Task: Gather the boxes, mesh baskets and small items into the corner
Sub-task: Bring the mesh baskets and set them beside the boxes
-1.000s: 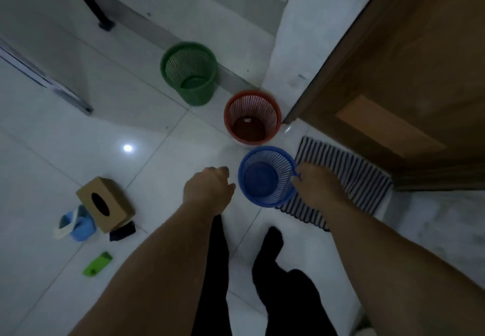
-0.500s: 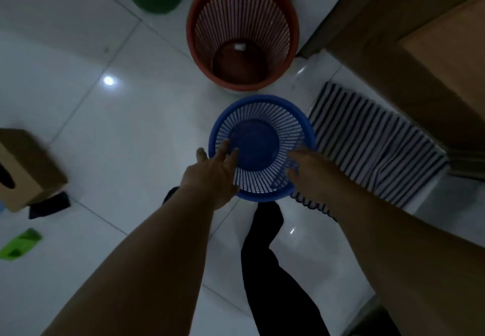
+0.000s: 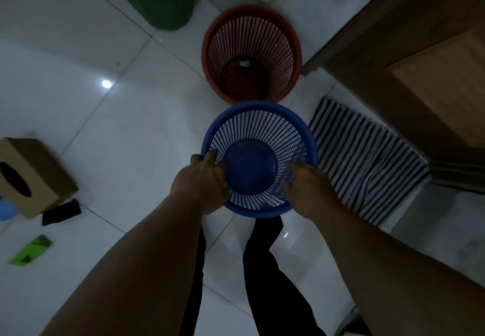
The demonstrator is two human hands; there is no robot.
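The left hand (image 3: 202, 183) and right hand (image 3: 307, 191) grip the rim of the blue basket (image 3: 249, 167), just before the red basket (image 3: 252, 52), which a hasty push could topple.

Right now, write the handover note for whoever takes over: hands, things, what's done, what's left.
Hands: left hand and right hand both grip the blue basket by its rim, one on each side.
Things: red basket stands upright by the door frame, green basket beyond it. Cardboard box, black item, green item and light blue item lie on the floor at far left.
Done: red and green baskets look placed.
Left: set the blue basket beside them, then fetch the box and small items.
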